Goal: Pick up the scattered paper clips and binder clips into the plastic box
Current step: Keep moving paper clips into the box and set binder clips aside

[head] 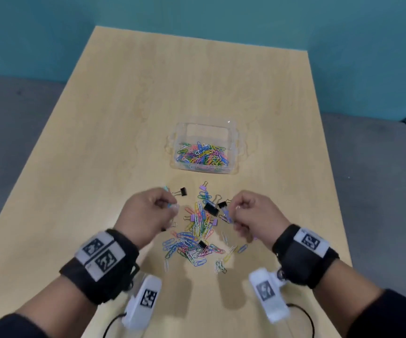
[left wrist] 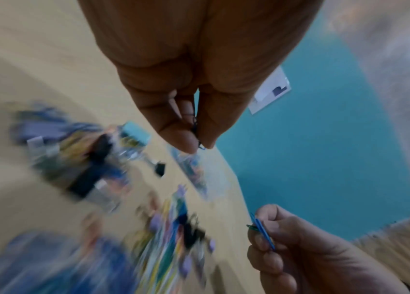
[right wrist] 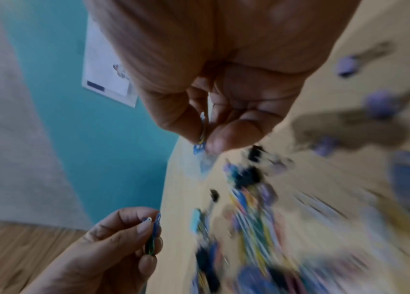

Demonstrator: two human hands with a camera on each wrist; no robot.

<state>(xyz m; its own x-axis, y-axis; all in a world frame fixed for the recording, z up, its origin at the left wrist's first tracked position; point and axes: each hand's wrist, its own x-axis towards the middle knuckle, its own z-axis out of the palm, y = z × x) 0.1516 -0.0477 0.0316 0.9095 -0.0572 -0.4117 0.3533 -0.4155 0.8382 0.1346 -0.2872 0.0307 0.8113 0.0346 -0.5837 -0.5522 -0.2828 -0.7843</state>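
Note:
A clear plastic box (head: 233,140) holding several coloured paper clips stands on the table beyond my hands. A loose pile of paper clips (head: 194,240) with black binder clips (head: 211,209) and purple binder clips (head: 203,187) lies between my hands. My left hand (head: 170,204) hovers left of the pile and pinches a few paper clips (right wrist: 154,234), blue and green. To the right of the pile, my right hand (head: 234,212) also pinches a few paper clips (left wrist: 261,231), mostly blue. Both wrist views are blurred over the pile.
The wooden table (head: 148,106) has bare surface to the left, right and behind the box. A small black binder clip (head: 182,192) and a teal clip (head: 165,188) lie by my left hand. A teal wall (head: 343,32) stands behind.

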